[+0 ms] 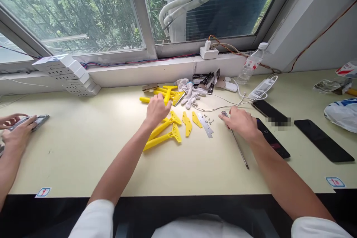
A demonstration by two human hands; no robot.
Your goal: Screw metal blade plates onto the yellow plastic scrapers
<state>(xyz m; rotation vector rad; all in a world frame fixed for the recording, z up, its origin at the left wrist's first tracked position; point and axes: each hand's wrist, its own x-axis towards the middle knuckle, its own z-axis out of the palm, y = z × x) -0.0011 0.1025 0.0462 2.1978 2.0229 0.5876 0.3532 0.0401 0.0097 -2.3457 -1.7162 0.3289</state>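
Observation:
My left hand [158, 111] is closed on a yellow scraper [167, 96], at the near side of a heap of yellow scrapers [177, 98]. Just in front of me from there lie two yellow scraper handles [164, 139]. To their right are loose yellow plates [187, 123], a flat metal blade [205, 125] and several small screws [208, 119]. My right hand [242, 123] has its fingers closed around the handle end of a screwdriver [238, 145]. The shaft slants down toward the table's front edge. My palm hides part of the handle.
White gloves [190, 92], black packets [206, 81] and a white cable [217, 108] lie at the back. Phones [323, 139], a power strip [261, 88] and a water bottle [251, 65] stand or lie right. Stacked white boxes [71, 76] are left, near another person's hands [19, 130].

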